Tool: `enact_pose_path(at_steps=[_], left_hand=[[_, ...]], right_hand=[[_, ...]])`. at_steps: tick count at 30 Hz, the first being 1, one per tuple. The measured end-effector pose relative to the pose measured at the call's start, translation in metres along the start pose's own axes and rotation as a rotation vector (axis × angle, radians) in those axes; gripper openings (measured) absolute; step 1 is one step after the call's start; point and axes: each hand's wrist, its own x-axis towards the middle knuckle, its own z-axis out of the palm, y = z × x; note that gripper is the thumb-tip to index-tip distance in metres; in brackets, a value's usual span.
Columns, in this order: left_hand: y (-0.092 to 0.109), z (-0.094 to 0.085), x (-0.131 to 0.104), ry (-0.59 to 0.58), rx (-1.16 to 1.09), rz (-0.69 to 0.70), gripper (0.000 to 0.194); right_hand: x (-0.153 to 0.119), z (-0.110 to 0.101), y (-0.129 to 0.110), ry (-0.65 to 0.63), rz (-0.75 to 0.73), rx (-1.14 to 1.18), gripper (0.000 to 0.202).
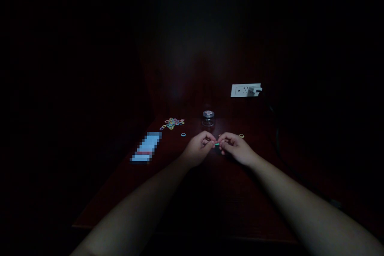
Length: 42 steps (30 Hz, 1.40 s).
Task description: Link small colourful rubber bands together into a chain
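My left hand (pixel 200 148) and my right hand (pixel 236 149) meet over the middle of the table. Between their pinched fingertips is a small green hair tie (pixel 217 144), held from both sides. Just behind my hands stands a clear round jar (pixel 208 119) with its lid on. To the left lies a heap of colourful hair ties (pixel 172 123), with a single blue hair tie (pixel 183 134) apart from it. A yellow hair tie (pixel 241 136) lies beyond my right hand, and another small ring is partly hidden by its fingers.
A lit phone (pixel 146 147), its screen blurred out, lies at the left of the dark red table (pixel 186 208). On the back panel is a white wall socket (pixel 245 90) with a plug in it. A dark cable (pixel 277 140) runs down at the right.
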Motion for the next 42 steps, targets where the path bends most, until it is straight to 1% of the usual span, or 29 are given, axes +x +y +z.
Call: enact_pose_path(at_steps=[5, 10, 18, 20, 23, 28, 33, 36, 39, 42], left_hand=[[-0.002, 0.0, 0.001, 0.018, 0.02, 0.001, 0.015], [-0.003, -0.001, 0.001, 0.003, 0.045, -0.008, 0.017], [-0.001, -0.001, 0.003, 0.045, 0.043, -0.011, 0.018], [-0.002, -0.001, 0.004, 0.063, 0.02, -0.006, 0.02], [-0.003, -0.001, 0.005, 0.086, -0.039, -0.003, 0.023], [0.005, -0.001, 0.005, 0.106, -0.128, -0.06, 0.023], [0.01, 0.0, 0.005, 0.128, -0.278, -0.096, 0.03], [0.008, 0.001, 0.007, 0.11, -0.347, -0.094, 0.033], [0.005, 0.001, 0.008, 0.087, -0.348, -0.078, 0.031], [0.004, 0.0, 0.009, 0.092, -0.305, -0.059, 0.027]], right_hand=[[-0.002, -0.001, -0.006, -0.005, -0.043, 0.03, 0.016], [-0.003, -0.002, -0.005, -0.029, -0.059, 0.044, 0.014], [-0.004, -0.003, -0.007, -0.041, -0.112, 0.032, 0.019], [-0.003, -0.002, -0.007, -0.024, -0.114, 0.026, 0.019], [-0.001, -0.001, -0.006, 0.025, -0.079, 0.032, 0.02], [-0.001, -0.001, -0.005, 0.082, -0.052, 0.051, 0.025], [-0.002, -0.002, -0.007, 0.102, -0.06, 0.017, 0.027], [-0.002, -0.002, -0.007, 0.095, -0.076, 0.007, 0.025], [-0.003, -0.001, -0.009, 0.088, -0.095, -0.016, 0.024], [-0.003, 0.0, -0.011, 0.085, -0.1, -0.039, 0.024]])
